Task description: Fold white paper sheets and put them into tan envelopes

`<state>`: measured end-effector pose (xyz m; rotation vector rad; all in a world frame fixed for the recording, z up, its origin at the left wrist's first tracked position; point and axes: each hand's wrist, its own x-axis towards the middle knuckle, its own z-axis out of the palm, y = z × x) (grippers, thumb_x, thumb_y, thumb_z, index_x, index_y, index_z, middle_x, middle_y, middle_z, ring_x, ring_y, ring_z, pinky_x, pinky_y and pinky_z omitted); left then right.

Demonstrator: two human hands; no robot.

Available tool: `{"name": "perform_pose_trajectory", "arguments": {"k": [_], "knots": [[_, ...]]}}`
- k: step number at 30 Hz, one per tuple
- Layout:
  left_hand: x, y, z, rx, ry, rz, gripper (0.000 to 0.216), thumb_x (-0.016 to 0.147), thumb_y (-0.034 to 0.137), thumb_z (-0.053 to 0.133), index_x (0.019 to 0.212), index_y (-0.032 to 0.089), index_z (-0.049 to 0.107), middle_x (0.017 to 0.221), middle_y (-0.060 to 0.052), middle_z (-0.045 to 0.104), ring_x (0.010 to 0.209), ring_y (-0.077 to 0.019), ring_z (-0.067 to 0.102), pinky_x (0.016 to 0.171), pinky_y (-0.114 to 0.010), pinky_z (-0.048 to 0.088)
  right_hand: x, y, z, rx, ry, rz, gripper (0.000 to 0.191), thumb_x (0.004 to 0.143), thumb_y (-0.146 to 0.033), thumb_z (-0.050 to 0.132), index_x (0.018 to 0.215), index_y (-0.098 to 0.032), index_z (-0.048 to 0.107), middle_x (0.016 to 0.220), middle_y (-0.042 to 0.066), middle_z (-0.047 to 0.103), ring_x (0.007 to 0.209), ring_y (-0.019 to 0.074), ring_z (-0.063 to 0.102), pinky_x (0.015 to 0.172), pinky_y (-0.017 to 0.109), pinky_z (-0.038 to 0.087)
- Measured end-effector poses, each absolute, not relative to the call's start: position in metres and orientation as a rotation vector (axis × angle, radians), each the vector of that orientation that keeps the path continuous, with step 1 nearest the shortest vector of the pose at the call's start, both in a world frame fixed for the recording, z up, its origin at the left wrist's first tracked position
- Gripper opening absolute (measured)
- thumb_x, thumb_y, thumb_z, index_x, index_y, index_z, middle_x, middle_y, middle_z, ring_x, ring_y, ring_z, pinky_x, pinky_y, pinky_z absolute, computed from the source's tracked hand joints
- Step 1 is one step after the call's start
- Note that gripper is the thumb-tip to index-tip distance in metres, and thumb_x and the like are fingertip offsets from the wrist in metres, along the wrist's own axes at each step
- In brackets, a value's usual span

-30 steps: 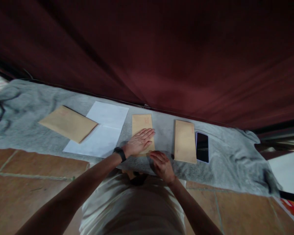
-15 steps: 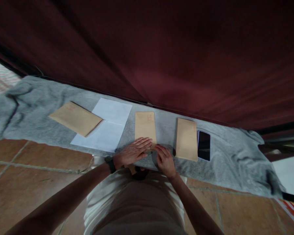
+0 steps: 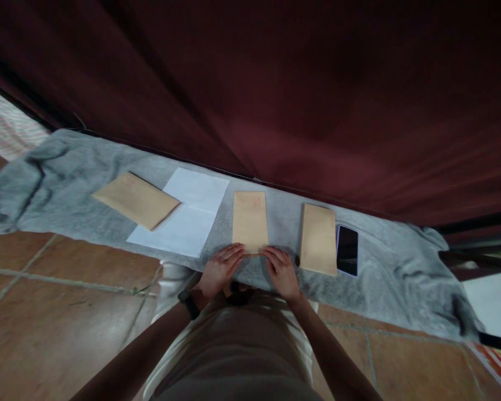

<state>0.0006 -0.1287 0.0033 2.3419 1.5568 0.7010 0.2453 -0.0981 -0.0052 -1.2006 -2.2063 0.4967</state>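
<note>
A brown paper envelope [image 3: 250, 220] with a small red print lies flat on the grey cloth in front of me, its near end toward my body. My left hand [image 3: 222, 268] has its fingers pressed together on the near left corner of this envelope. At the near right corner, the fingers of my right hand [image 3: 281, 272] pinch the edge. A narrow fold seems to run along that near edge between the two hands. My thumbs are mostly hidden beneath the fingers.
To the right lie a stack of brown envelopes [image 3: 318, 239] and a phone [image 3: 347, 250]. On the left, another brown envelope [image 3: 137, 199] rests partly over white paper sheets [image 3: 194, 220]. The grey cloth [image 3: 384, 262] covers a narrow surface below a dark red curtain [image 3: 275, 100].
My left hand has drawn back from lying flat across the envelope to its near left corner, fingers now curled at the edge. My right hand stays at the right corner.
</note>
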Motion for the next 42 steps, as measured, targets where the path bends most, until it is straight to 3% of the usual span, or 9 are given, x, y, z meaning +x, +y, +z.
{"name": "perform_pose_trajectory", "arguments": {"k": [17,26,42], "knots": [[0.015,-0.126,0.007,2.232,1.774,0.799,0.027,0.104,0.024,0.042,0.107,0.019,0.068,0.115,-0.010,0.072,0.106,-0.0251,0.066,0.094,-0.044,0.056,0.224,-0.089,0.005,-1.386,-2.166,0.361,0.016,0.103,-0.020,0.053,0.101,-0.023,0.068,0.104,0.006,0.070,0.101,0.0221,0.062,0.088,0.036,0.044],[0.017,-0.122,0.009,2.125,1.844,0.940,0.016,0.101,0.022,0.048,0.092,0.022,0.061,0.106,-0.007,0.068,0.099,-0.0235,0.062,0.090,-0.043,0.055,0.221,-0.088,0.004,-1.441,-2.160,0.319,0.011,0.101,-0.019,0.055,0.102,-0.022,0.065,0.104,0.006,0.068,0.098,0.0221,0.061,0.086,0.035,0.043],[0.018,-0.118,0.009,2.060,1.932,0.904,0.011,0.097,0.022,0.050,0.088,0.023,0.057,0.103,-0.008,0.066,0.096,-0.0256,0.059,0.087,-0.044,0.053,0.218,-0.087,0.001,-1.467,-2.105,0.329,0.010,0.102,-0.021,0.052,0.099,-0.022,0.061,0.102,0.006,0.066,0.099,0.0222,0.060,0.087,0.036,0.043]]}}
